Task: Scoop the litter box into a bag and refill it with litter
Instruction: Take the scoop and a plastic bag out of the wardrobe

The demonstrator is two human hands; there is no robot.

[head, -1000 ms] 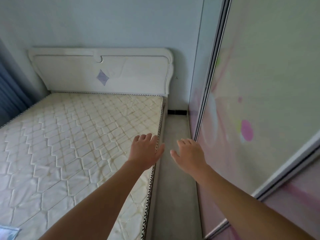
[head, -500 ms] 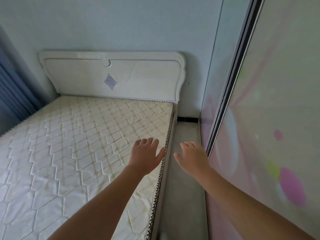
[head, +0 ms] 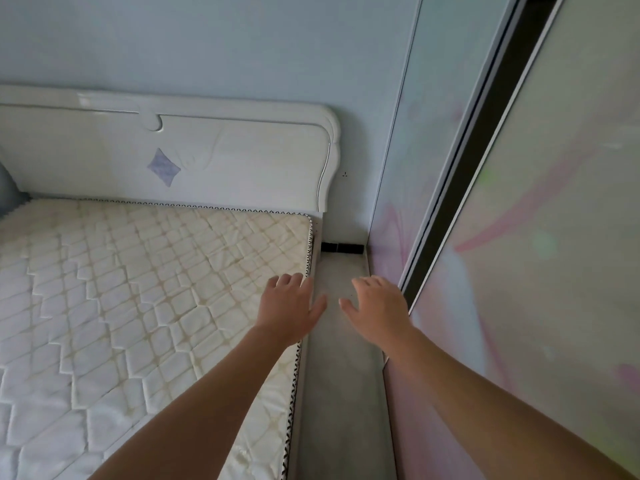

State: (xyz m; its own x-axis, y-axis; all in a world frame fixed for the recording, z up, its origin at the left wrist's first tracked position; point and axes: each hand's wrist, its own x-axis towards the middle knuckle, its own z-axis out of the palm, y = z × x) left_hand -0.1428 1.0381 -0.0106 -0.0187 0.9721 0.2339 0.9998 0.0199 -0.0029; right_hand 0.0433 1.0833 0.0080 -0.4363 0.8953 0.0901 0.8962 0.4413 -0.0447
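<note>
The litter box is not visible in this view, so its place cannot be told. Both arms are stretched forward, with the backs of the hands turned up.

The left hand (head: 292, 306) is open: its fingers (head: 284, 282) are nearly straight, a little apart and slightly bent down at the tips, and the thumb points to the right. It holds nothing. It is above the right edge of the mattress (head: 138, 306); whether it touches the fabric cannot be told.

The right hand (head: 379, 306) is open in the same way, with relaxed fingers (head: 367, 282) a little spread and the thumb pointing to the left. It also holds nothing. It is above the narrow strip of grey floor (head: 343, 393) between the bed and the sliding wardrobe door (head: 554, 271), and its outer side is just beside the door's frame. The two thumbs are near each other but apart.

The mattress is bare, cream-coloured and quilted, with a patterned trim along its edge. Behind it the white headboard (head: 225, 157) stands against the pale blue wall (head: 207, 46). A black skirting (head: 343, 248) is at the far end of the floor strip. The wardrobe door has soft pink and green shapes on it
</note>
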